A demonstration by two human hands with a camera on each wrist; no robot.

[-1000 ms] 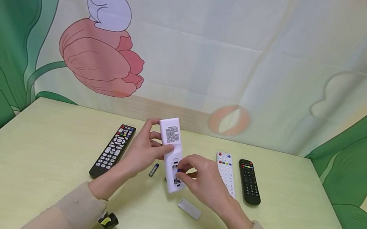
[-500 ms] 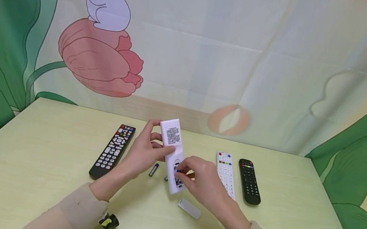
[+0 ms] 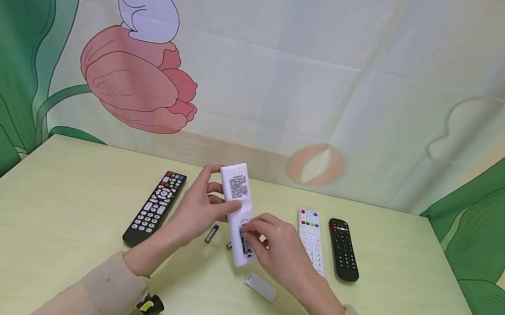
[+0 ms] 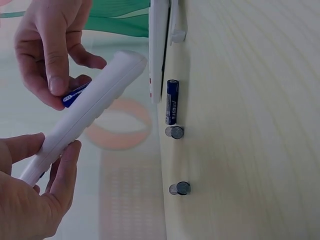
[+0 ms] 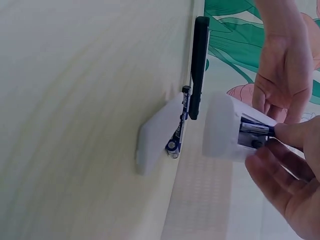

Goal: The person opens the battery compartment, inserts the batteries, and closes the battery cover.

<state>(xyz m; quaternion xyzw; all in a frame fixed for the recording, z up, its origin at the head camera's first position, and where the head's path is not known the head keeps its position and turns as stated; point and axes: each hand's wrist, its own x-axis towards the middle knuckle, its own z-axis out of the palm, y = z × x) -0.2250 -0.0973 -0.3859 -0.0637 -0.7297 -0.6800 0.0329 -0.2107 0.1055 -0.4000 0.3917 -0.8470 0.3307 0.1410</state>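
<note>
My left hand [image 3: 199, 204] grips the upper part of a white remote control [image 3: 233, 174], thumb across its back, which faces me. Its battery compartment [image 3: 245, 245] is uncovered. With thumb and fingertips, my right hand [image 3: 284, 249] pinches a blue battery [image 4: 76, 95] at this compartment. The right wrist view shows the battery [image 5: 255, 127] lying lengthwise at the opening, its end under the thumb. In the head view the fingers mostly hide it. Below the remote, the battery cover [image 3: 261, 287] lies on the table.
Loose batteries lie on the table, one left of the remote [image 3: 212, 234] and another partly behind it [image 3: 229, 244]. A large black remote [image 3: 156, 208] lies to the left. To the right are a second white remote [image 3: 311, 237] and a smaller black remote [image 3: 344, 251].
My right fingertips have shifted slightly up along the compartment, uncovering more of its lower end. The white remote has moved a little to the right and down, still in my left hand.
</note>
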